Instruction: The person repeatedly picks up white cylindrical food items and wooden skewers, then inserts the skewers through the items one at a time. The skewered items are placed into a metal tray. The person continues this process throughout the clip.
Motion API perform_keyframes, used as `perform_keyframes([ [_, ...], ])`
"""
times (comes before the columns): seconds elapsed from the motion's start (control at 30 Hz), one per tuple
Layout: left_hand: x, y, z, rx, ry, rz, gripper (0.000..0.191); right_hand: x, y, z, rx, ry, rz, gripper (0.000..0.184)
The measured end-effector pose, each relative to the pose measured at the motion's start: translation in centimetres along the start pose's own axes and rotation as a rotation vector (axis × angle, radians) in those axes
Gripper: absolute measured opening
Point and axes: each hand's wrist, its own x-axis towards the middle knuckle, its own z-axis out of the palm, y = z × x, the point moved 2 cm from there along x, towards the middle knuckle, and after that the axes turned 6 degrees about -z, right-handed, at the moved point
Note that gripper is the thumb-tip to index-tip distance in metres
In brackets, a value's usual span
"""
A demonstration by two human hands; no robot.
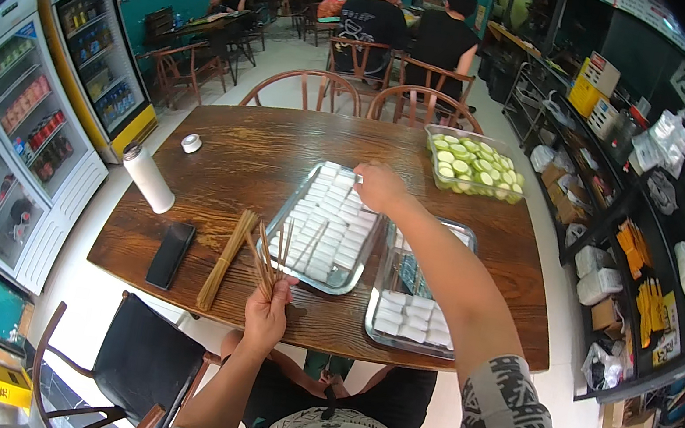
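Observation:
My left hand [267,319] grips several thin bamboo skewers [266,259], which fan out upward over the near left corner of a metal tray [340,283]. Rows of small white rolls [328,218] fill that tray. At its far right end is my right hand [380,186], fingers curled down by the last rolls. A bit of white shows at the fingertips, but whether they pinch a roll is unclear. Under my right forearm lies a second metal tray [377,285], partly hidden, with white rolls [410,317] at its near end and skewers in its middle.
A tied skewer bundle [225,263], black phone [170,255], white bottle [148,178] and small round white container [191,143] are on the wooden table [226,150]. A clear tub of sliced green vegetable [476,164] stands far right. Black chair [152,352] near left; people sit beyond.

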Motion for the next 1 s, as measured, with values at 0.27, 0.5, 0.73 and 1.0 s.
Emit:
perform_keyframes([
  [0.27, 0.7, 0.3, -1.4, -0.212, -0.005, -0.228, 0.018, 2.8, -3.2, 3.4, -0.131, 0.051, -0.016, 0.028],
  [0.5, 1.0, 0.3, -1.7, -0.235, 0.012, -0.332, 0.014, -0.5, -4.7, 0.0, 1.076, 0.02, 0.293, 0.028],
  [0.73, 1.0, 0.7, -0.6, -0.057, 0.007, -0.22, 0.012, -5.6, -6.4, -3.8, 1.88, -0.132, 0.453, 0.028],
  [1.0, 0.7, 0.7, -0.3, -0.029, 0.01, -0.199, 0.013, -7.1, -6.8, -3.7, 1.877, -0.098, 0.52, 0.02],
])
